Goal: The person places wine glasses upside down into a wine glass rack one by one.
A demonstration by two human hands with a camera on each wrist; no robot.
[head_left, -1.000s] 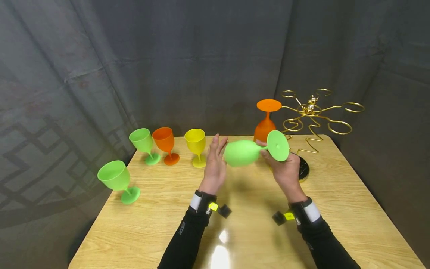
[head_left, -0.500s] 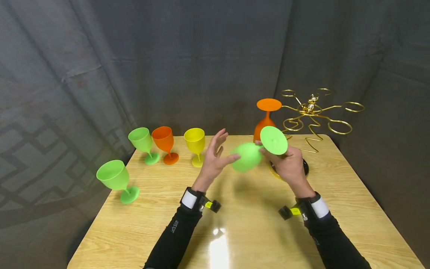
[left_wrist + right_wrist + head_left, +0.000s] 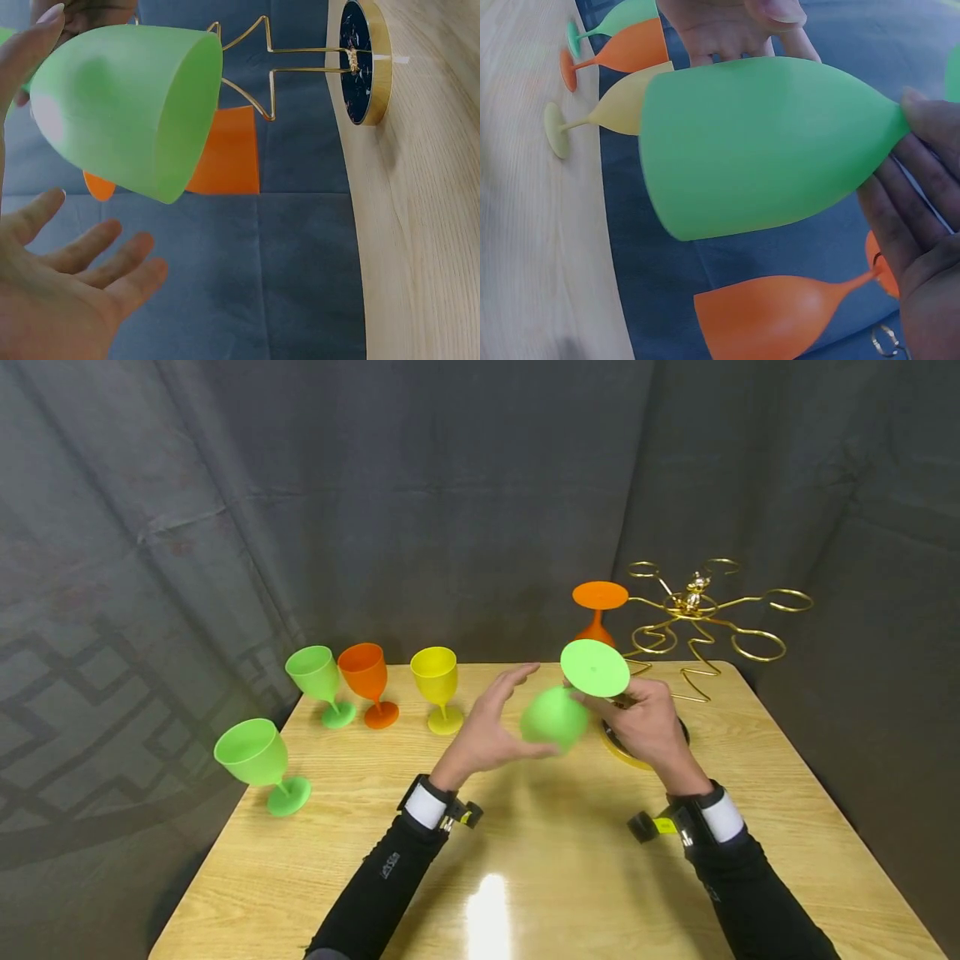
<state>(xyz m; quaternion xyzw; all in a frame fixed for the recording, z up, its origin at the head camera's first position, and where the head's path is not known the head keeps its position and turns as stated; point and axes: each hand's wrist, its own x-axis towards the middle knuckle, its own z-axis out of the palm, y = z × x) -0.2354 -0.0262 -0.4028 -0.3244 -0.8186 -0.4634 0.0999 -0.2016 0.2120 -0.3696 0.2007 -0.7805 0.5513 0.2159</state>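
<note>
A green goblet (image 3: pixel 555 720) is held upside down above the table, its foot tilted up toward me and its bowl blurred. My right hand (image 3: pixel 647 727) pinches the stem just below the bowl, with the thumb (image 3: pixel 934 124) along one side. Beside the bowl is my left hand (image 3: pixel 487 733), thumb and fingers spread wide around it. In the left wrist view these fingers (image 3: pixel 124 262) stand apart from the bowl; whether the thumb touches it I cannot tell. Behind, an orange goblet (image 3: pixel 600 595) hangs upside down at the left of a gold wire rack (image 3: pixel 693 607).
On the left of the wooden table (image 3: pixel 375 835) stand two upright green goblets, one in front (image 3: pixel 258 756) and one at the back (image 3: pixel 315 675). An orange goblet (image 3: pixel 365 672) and a yellow goblet (image 3: pixel 436 677) stand near it. The rack's round black base (image 3: pixel 365 60) sits behind my right hand.
The green goblet has swung from lying sideways to bowl-down, its foot moving left and up. My left hand has opened wider and its thumb has come across below the bowl.
</note>
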